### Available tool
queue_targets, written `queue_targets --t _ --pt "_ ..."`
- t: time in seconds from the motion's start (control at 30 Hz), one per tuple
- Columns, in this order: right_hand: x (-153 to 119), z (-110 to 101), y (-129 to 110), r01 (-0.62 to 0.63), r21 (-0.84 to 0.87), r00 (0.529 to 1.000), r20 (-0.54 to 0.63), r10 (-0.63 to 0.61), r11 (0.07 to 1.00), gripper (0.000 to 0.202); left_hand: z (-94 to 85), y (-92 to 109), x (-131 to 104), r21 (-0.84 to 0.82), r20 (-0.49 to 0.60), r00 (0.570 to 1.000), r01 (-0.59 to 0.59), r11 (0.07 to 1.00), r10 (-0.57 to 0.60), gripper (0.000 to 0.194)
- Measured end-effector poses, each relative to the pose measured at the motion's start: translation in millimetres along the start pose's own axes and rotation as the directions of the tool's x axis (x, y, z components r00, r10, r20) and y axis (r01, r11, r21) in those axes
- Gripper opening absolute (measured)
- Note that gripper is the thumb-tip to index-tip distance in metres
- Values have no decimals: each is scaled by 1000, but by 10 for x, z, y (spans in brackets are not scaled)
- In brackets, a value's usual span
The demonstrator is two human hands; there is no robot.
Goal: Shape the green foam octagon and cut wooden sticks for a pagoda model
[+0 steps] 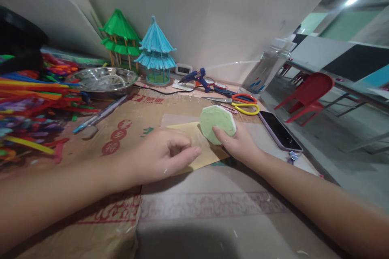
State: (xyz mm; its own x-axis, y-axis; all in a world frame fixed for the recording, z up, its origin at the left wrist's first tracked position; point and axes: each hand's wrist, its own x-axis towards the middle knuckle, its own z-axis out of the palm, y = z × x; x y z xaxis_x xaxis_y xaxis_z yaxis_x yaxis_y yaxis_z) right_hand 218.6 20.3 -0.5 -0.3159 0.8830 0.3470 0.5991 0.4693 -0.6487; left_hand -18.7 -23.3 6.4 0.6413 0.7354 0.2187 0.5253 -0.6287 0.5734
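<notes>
Left hand (164, 154) curls, fingers partly open; right hand (242, 142) grips 1 green octagon (214, 121).

glossy metal bowl (105, 79), matt yellow paper (182, 133)

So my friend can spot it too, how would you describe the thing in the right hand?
Start at the cardboard in the middle, then find the yellow sheet on it. At that sheet's far right, the right hand holds a pale green piece. Unlike the yellow sheet, it is many-sided, with a white edge.
</notes>
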Motion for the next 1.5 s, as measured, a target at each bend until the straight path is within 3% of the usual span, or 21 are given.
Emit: queue_targets --t 0.07,0.13,0.2,0.27,0.3,0.33,0.4,0.43,0.53,0.57,0.63,0.7,0.73,0.8,0.9,1.03,1.27,1.37,1.5 --pt "10 10 23 -16 30 1000 -1 16 999 20 26 32 -6 96 -55 998 44 994 -38 43" --pt "17 20 39 -24 56 999 -30 26 998 19 42 72 -12 171 -28 999 35 985 -30 54" --pt "22 28 53 -23 70 998 -63 27 997 19 35 149 -22 67 178 983 -63 996 50 50" --pt "25 36 63 -23 77 997 -73 29 997 18 21 246 -30 -154 349 920 -133 979 180 36" --pt "26 39 66 -22 80 997 -68 28 997 18 20 290 -32 -213 347 916 -130 968 199 39" --pt "27 43 67 -20 83 998 -63 25 996 17 25 326 -33 -211 290 941 -114 971 174 39" --pt "28 49 61 -18 93 998 -58 24 996 18 38 370 -36 -95 117 989 -74 993 85 36" --pt "29 51 56 -20 99 998 -59 26 995 18 39 383 -42 -44 97 992 -80 996 84 45" --pt "34 51 40 -36 113 998 -46 41 993 15 -7 391 -65 -161 291 945 -108 981 152 39" --pt "37 49 37 -37 111 998 -41 42 993 15 -31 374 -67 -199 288 949 -74 977 130 42" --pt "42 42 37 -28 97 999 -39 32 995 16 -67 290 -54 -131 108 994 -5 991 20 42" --pt "45 32 43 -21 73 999 -33 24 997 18 -61 151 -24 85 -87 996 27 996 -20 28" --pt "42 28 47 -19 60 1000 -23 21 998 18 -43 75 -10 189 -117 993 32 981 -10 28" --pt "28 23 53 -5 47 1000 -19 6 999 20 11 -47 5 314 -80 997 34 949 -10 41" --pt "-7 33 45 71 51 996 -64 -68 996 34 78 -110 -5 342 -28 999 40 939 -32 55" --pt "-13 68 -19 156 29 985 69 -157 987 49 97 -80 -22 352 -29 999 -9 936 20 49" --pt "-34 -62 -201 105 -48 977 192 -94 993 46 81 -69 3 391 -3 1000 2 920 0 42" --pt "-127 -83 -220 72 -81 983 172 -57 994 48 81 -70 -5 384 10 1000 -4 923 1 41" --pt "-75 71 -185 103 -130 988 125 -87 986 48 100 -82 -17 344 -12 999 -33 938 40 38"
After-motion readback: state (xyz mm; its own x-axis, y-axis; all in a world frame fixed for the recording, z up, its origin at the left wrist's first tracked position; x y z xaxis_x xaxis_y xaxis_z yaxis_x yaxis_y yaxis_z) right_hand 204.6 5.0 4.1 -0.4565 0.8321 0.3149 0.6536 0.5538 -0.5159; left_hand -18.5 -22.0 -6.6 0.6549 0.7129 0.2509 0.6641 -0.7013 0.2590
